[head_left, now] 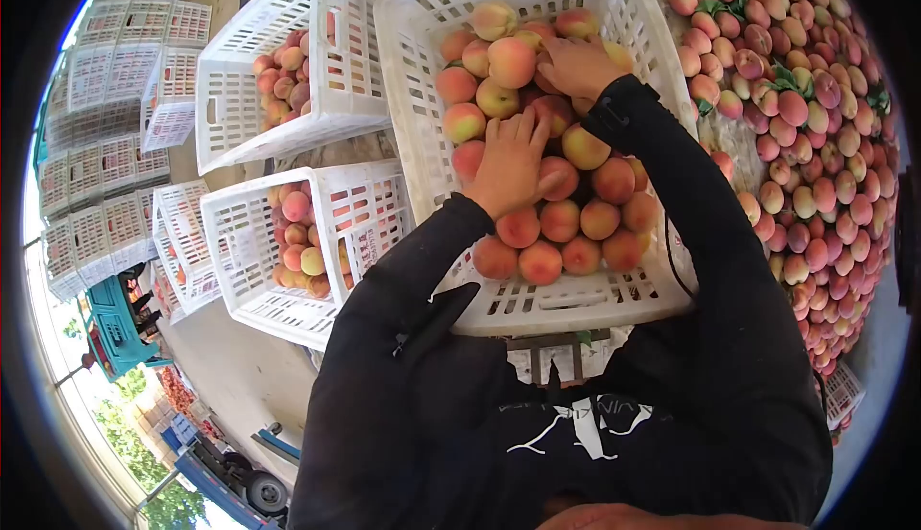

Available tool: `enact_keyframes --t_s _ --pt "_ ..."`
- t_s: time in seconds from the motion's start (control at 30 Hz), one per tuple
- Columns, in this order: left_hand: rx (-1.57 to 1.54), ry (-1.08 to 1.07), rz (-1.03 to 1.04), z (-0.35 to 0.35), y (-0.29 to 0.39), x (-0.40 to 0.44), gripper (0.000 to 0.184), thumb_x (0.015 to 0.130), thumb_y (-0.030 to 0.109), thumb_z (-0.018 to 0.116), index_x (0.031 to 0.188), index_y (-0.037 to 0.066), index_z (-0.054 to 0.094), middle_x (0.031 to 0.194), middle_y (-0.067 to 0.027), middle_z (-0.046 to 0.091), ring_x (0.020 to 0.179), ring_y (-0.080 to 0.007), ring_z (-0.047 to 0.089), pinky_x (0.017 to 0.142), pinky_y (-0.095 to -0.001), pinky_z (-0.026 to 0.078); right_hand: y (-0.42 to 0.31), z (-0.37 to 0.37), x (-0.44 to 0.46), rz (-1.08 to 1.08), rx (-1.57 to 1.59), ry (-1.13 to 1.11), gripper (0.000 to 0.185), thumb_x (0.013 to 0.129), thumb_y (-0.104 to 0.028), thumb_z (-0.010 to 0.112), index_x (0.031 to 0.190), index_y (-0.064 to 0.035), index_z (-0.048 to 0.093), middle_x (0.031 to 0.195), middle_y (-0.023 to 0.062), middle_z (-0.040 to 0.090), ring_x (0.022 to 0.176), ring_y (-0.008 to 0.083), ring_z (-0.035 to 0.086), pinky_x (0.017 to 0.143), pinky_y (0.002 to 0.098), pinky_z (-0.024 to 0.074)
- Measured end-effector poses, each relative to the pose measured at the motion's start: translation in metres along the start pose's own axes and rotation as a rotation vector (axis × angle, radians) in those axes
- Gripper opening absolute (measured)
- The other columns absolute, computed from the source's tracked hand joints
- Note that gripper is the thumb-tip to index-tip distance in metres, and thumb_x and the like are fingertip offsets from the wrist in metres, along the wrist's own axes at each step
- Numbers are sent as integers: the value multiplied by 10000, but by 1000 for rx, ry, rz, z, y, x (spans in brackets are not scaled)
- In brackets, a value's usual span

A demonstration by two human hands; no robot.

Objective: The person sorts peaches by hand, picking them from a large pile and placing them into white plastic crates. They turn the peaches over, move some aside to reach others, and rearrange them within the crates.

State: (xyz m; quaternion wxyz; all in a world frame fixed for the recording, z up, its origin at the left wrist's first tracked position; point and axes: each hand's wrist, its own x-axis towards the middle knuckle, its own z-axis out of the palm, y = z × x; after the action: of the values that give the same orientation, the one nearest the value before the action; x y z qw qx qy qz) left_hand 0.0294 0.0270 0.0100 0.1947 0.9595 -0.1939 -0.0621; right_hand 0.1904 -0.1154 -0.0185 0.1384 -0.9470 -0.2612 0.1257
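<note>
A large white plastic crate (408,98) stands in front of me, with many red and yellow peaches (561,220) in it. My left hand (508,163) rests on peaches left of the crate's middle, its fingers bent over a dark red one. Higher up and to the right, my right hand (578,68) reaches down among the peaches, fingertips partly hidden between them. Both hands are inside the crate and close together. Whether either one grips a peach cannot be made out.
Two white crates with peaches, an upper one (365,113) and a lower one (369,180), stand at the left. A big heap of peaches (815,146) lies at the right. Stacked crates (106,79), a teal object (117,324) and a vehicle wheel (267,493) are farther left.
</note>
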Motion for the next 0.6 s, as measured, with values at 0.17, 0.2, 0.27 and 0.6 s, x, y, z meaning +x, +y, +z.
enact_keyframes --t_s 0.17,0.2,0.27,0.6 --pt "72 138 32 13 5 -8 836 769 413 729 1434 21 408 1442 -277 386 1293 -387 397 1113 -524 250 -24 24 10 -253 258 279 580 815 -410 624 1306 -120 524 1276 199 580 1133 400 562 992 512 405" --pt "65 160 32 13 4 -8 817 765 403 731 1427 34 425 1448 -271 378 1294 -392 389 1110 -520 254 -29 26 10 -260 176 349 651 770 -438 678 1308 -109 518 1301 213 554 1141 404 555 972 505 427" --pt "18 171 25 13 0 -7 776 778 384 721 1416 43 440 1446 -258 390 1290 -390 400 1111 -527 249 -26 18 10 -245 216 247 708 753 -462 701 1324 -95 503 1308 211 537 1145 385 560 958 492 444" --pt "-198 85 -110 3 -18 26 555 834 271 666 1336 86 516 1174 -144 561 1086 -335 563 861 -473 448 7 -20 26 351 1719 100 718 933 -548 531 1390 -3 430 1348 174 519 1212 281 543 1078 388 383"
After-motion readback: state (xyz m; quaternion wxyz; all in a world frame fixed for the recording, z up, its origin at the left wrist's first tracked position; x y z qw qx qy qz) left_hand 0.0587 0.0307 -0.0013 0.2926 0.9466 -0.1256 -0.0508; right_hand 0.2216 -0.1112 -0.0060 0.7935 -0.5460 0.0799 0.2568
